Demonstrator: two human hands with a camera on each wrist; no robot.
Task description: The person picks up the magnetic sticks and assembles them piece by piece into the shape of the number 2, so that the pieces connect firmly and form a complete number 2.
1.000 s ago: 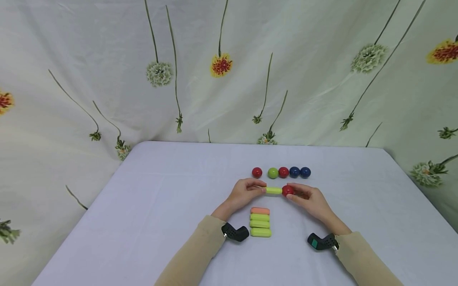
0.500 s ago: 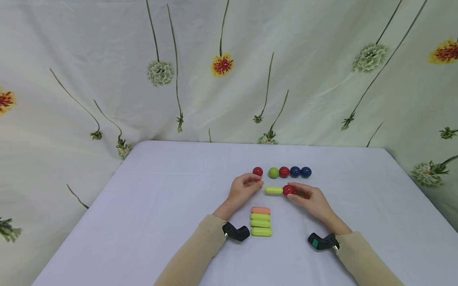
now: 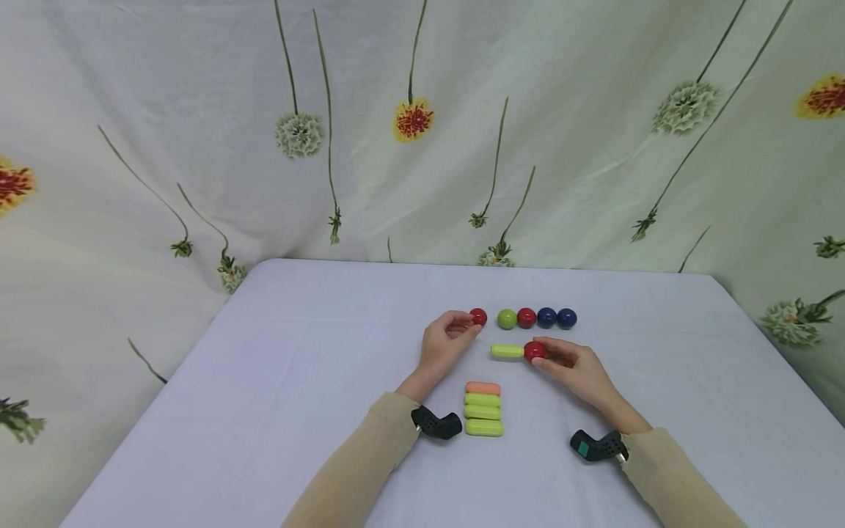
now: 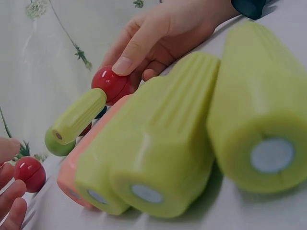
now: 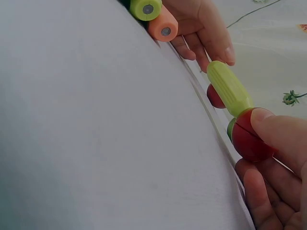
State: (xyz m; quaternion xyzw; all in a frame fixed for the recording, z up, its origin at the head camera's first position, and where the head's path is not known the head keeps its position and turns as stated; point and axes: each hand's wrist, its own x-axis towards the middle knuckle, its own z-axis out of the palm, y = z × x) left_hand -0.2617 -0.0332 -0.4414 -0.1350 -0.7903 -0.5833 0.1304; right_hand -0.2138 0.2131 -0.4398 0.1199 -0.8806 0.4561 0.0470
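Left wrist view: your left hand [image 4: 12,197] is cut off at the left edge; nearest yellow-green stick [image 4: 261,110] cropped right; green ball [image 4: 54,148] partly hidden. Right wrist view: your right hand [image 5: 284,184] cropped right. Head view: left-hand contact with far-left red ball [image 3: 480,316] unclear.

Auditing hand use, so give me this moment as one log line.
right hand: pinches red ball, green rod against it | left hand: at leftmost red ball, grip unclear

Ahead of you, a pale cloth backdrop [image 3: 231,95] hangs in soft folds, printed with thin green stems [image 3: 328,110], round whitish blooms [image 3: 300,135] and yellow-and-red flowers [image 3: 414,119]. Below it, you face a broad lavender-white surface [image 3: 277,381] with rounded far corners. Soft light reaches you, and the backdrop looks greyer toward your right.
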